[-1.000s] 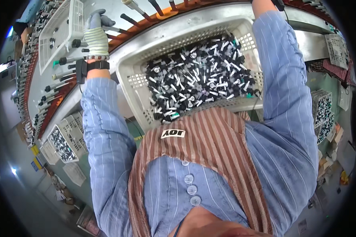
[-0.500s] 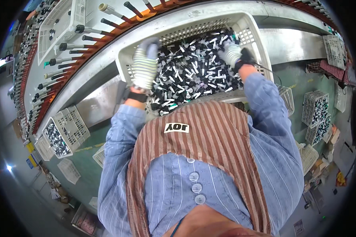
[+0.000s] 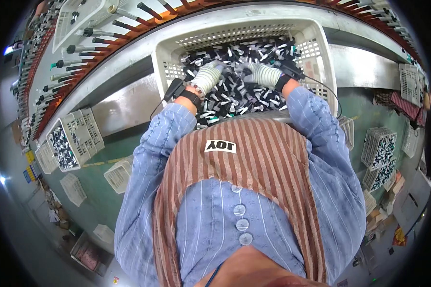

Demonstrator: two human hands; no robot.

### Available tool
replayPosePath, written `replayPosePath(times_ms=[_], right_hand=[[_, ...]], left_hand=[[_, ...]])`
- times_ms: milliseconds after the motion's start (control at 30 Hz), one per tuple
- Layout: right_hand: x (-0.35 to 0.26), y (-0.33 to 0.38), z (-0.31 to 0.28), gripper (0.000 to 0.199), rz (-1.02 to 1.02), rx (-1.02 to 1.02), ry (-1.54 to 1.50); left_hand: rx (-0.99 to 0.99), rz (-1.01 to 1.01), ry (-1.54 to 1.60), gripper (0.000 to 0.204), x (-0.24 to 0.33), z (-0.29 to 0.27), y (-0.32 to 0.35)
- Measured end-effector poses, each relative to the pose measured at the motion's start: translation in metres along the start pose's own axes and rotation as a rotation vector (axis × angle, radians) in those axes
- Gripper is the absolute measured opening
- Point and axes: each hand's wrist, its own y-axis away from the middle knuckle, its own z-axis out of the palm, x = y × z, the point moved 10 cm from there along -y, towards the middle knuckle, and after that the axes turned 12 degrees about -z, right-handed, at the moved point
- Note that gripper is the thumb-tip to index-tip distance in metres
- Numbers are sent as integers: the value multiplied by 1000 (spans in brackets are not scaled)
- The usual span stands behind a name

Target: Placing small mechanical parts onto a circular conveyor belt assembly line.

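Observation:
A cream plastic crate (image 3: 244,24) stands in front of me, holding a deep heap of small black-and-white parts (image 3: 244,98) with thin white stems. A few of them are green. Both my hands wear striped white knit gloves with grey fingertips. My left hand (image 3: 209,76) lies on the heap left of centre, fingers stretched toward the middle. Facing it, my right hand (image 3: 263,74) touches the heap with its fingers pointing left; these are slightly blurred. Loose parts fill the space between the fingertips. Neither hand is closed round a part that I can see.
Beyond the crate runs a curved metal ledge (image 3: 129,71) with an orange rack of upright handled rods (image 3: 100,52). Black straps with cables sit on both wrists. Another crate of parts (image 3: 64,146) stands at lower left, and stacked crates (image 3: 380,146) stand at right.
Both hands have come inward from the crate's sides to the middle of the heap, the left moving right and the right moving left. The crate appears slightly farther right in the view.

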Motion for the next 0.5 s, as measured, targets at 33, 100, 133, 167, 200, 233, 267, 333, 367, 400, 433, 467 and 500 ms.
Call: replayPosePath(times_ms=[33, 100, 133, 167, 200, 233, 267, 333, 367, 400, 433, 467, 500], right_hand=[[2, -1, -1, 46, -10, 15, -103], [-41, -6, -10, 40, 75, 16, -475], [-37, -3, -15, 39, 42, 82, -586], [-30, -1, -19, 39, 8, 147, -700], [-40, 0, -25, 37, -3, 179, -734], [-47, 0, -30, 37, 17, 202, -742], [-37, -3, -37, 35, 29, 282, -645], [-5, -2, -51, 32, 121, 358, -378], [22, 0, -46, 39, 134, 307, -282], [27, -2, -38, 41, 187, 242, -171], [31, -4, -30, 44, 239, 179, -60], [52, -3, -17, 49, 324, 192, -229], [64, -4, -25, 49, 351, 257, -71]], left_hand=[[-49, -20, -63, 30, -3, 7, -5], [-47, -41, 2, 32, -21, 4, -8], [-58, -39, -4, 32, -9, 10, -2], [-171, -139, 158, 33, 1, 23, 13], [-267, -240, 335, 35, 1, 33, 25], [-260, -245, 342, 35, -10, 35, 17], [-183, -172, 230, 38, -20, 31, 7], [-41, -66, -173, 41, -17, 24, 2], [68, 75, -367, 37, -4, 20, 4], [94, 58, -392, 36, -8, 18, 4], [120, 41, -418, 35, -11, 15, 5], [199, 132, -404, 35, -5, 13, -1], [273, 217, -388, 35, 7, 15, 0]])
